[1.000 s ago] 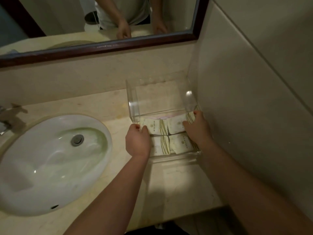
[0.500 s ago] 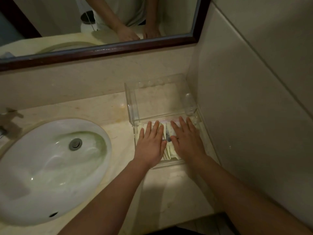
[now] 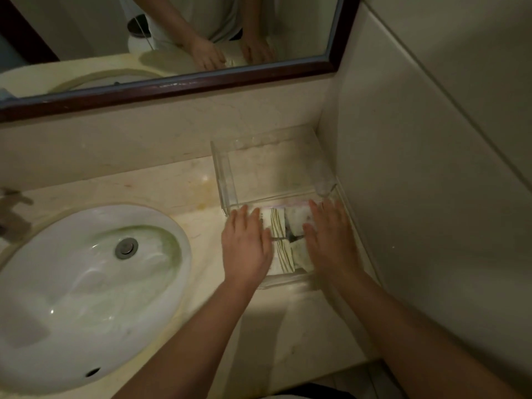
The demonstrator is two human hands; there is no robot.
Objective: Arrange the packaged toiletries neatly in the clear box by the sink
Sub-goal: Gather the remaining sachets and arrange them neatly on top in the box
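A clear box (image 3: 224,180) stands in the counter's back right corner, against the side wall. Cream-coloured packaged toiletries (image 3: 283,223) with striped ends lie flat in its near half, side by side in two rows. My left hand (image 3: 246,246) lies palm down over the left packets, fingers straight and slightly apart. My right hand (image 3: 328,240) lies flat over the right packets, near the box's right wall. Both hands cover much of the packets. The far half of the box holds nothing I can see.
A white oval sink (image 3: 86,289) with a metal drain (image 3: 126,248) fills the counter's left side. A tap (image 3: 11,214) shows at the left edge. A dark-framed mirror (image 3: 178,87) hangs above the backsplash. The counter's front edge (image 3: 331,367) lies close below the box.
A second ago my hands held the packets at their outer edges. They then laid flat on top, and have since spread apart, uncovering the middle packets.
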